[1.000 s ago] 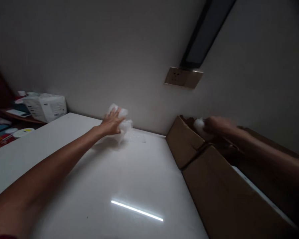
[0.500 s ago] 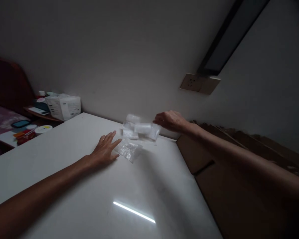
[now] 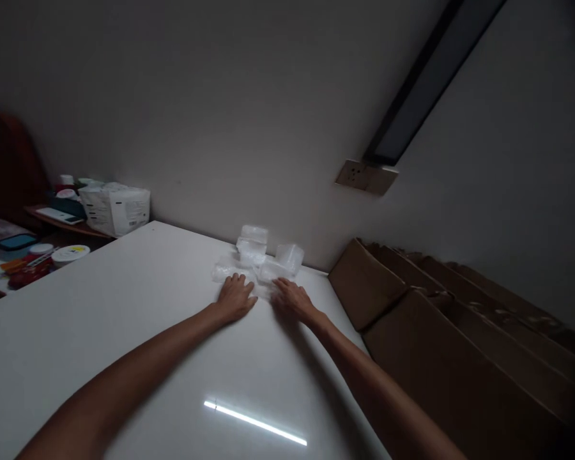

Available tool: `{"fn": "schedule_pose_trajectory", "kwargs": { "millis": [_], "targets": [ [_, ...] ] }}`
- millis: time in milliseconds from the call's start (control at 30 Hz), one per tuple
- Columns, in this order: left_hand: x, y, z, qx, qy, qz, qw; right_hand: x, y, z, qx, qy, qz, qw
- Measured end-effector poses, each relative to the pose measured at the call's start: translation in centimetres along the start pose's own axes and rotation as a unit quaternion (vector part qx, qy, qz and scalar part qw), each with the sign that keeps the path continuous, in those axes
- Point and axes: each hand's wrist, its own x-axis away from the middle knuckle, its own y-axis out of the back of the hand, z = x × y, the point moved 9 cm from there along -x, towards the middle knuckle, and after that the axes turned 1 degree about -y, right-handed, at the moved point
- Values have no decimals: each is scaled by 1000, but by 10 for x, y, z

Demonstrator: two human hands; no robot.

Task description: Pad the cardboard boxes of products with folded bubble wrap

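The see-through plastic pieces (image 3: pixel 253 250) sit in a small, messy heap near the far edge of the table (image 3: pixel 138 306), close to the wall (image 3: pixel 220 128). They look soft, shiny and crinkly, and some are puffy like tiny pillows. One squarish piece leans at the right side of the heap.

The left hand (image 3: pixel 236 298) is palm down at the front of the heap, with its fingers bent and a little apart. The right hand (image 3: pixel 293 299) is just beside it, and its fingers reach the near side of the heap. That hand is blurry — I can't tell if either hand has hold of a piece or only touches it.

The table is white, flat and smooth, and so shiny that a bright line of light (image 3: pixel 255 423) shows in it. On the right stands a brown cardboard box (image 3: pixel 441 351) with straight sides and rough top edges. On the left is a boxy white pack (image 3: pixel 117 209) — its wrap looks wrinkly — near a round tub (image 3: pixel 71 253).
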Motion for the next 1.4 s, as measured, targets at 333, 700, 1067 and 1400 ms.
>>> {"fn": "schedule_pose_trajectory", "kwargs": {
  "millis": [333, 700, 1067, 1400],
  "targets": [
    [4, 12, -24, 9, -13, -110, 994, 44, 21, 15, -38, -25, -56, 997],
    [85, 28, -95, 68, -128, -125, 982, 278, 161, -53, 213, -176, -309, 910],
    [178, 49, -111, 195, -144, -147, 959, 291, 164, -55, 102, -72, -271, 954],
    [271, 62, -35, 416, 144, -142, 887, 318, 170, 83, -117, 235, -335, 905]
  ]
}}
